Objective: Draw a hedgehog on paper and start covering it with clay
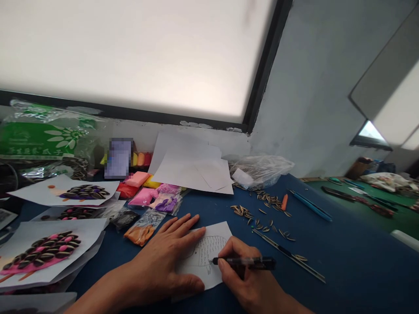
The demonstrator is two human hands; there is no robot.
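On the blue table lies a small sheet of white paper (218,279) with a line drawing of a rounded animal body, filled with wavy marks and standing on thin legs. My left hand (170,255) rests flat on the paper's left part, fingers stretched out, covering some of the drawing. Gripped in my right hand (244,274) is a black pen (255,262), its tip at the drawing's lower edge near the legs.
Sunflower seeds (241,212), an orange stick (284,201), blue tweezers (310,205) and a thin metal tool (291,257) lie to the right. Leftward are seed-and-clay pictures (42,253) and bagged coloured clay (144,197). White sheets (196,168) and a plastic bag (265,168) stand behind.
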